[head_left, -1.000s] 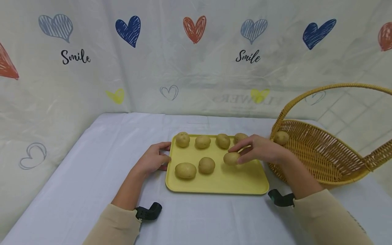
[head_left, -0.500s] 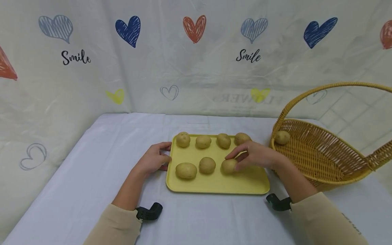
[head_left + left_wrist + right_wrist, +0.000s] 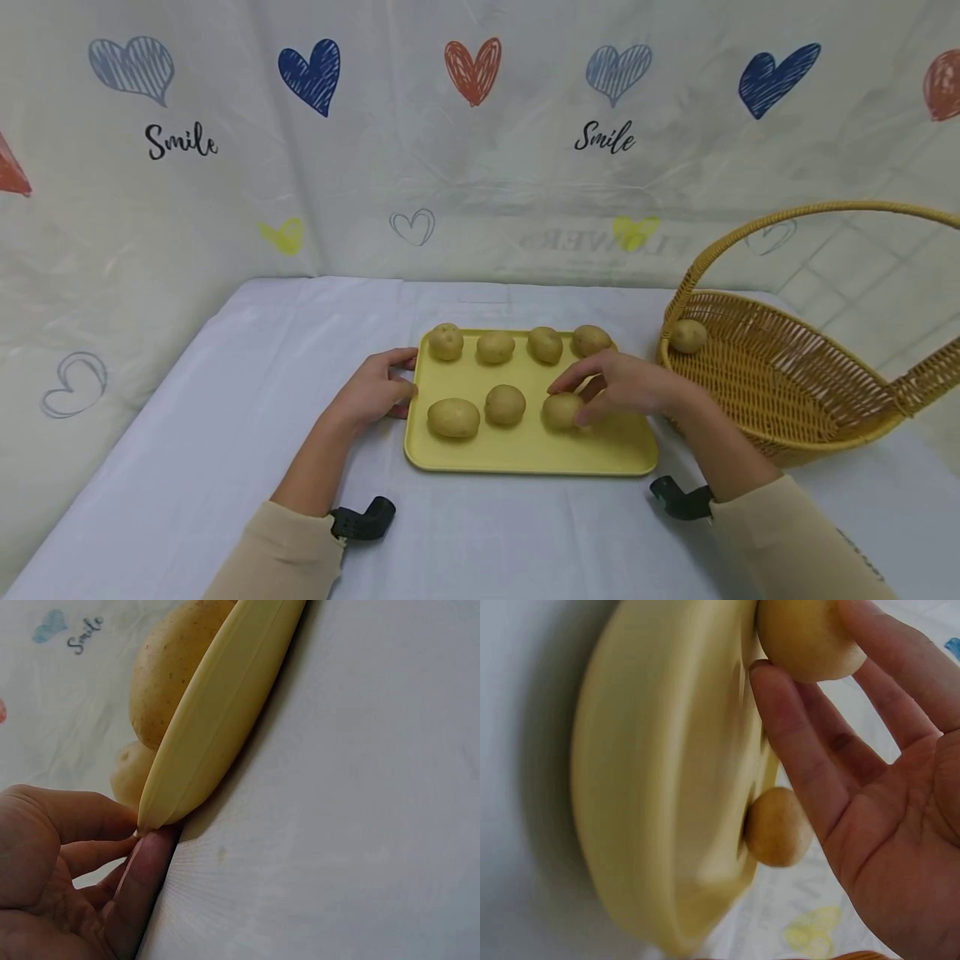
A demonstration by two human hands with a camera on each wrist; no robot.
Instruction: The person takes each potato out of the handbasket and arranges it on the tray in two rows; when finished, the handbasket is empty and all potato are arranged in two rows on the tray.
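A yellow tray (image 3: 517, 454) lies on the white-covered table, bearing two rows of potatoes. My left hand (image 3: 372, 387) grips the tray's left edge; the left wrist view shows its fingers (image 3: 146, 859) at the tray rim. My right hand (image 3: 630, 385) holds a potato (image 3: 558, 411) by thumb and fingertips at the right end of the front row, on or just over the tray. To its left sit a round potato (image 3: 505, 405) and a longer potato (image 3: 453, 418). The back row includes a potato (image 3: 591, 340) beyond my right hand.
A wicker basket (image 3: 795, 400) with a tall arched handle (image 3: 817, 208) stands right of the tray, close to my right forearm. One potato (image 3: 687, 336) lies inside it at the left end. Behind the table hangs a white sheet (image 3: 360, 167) printed with hearts.
My right hand has lowered the potato toward the front row, slightly left and nearer, and still holds it. The left hand stays on the tray edge.
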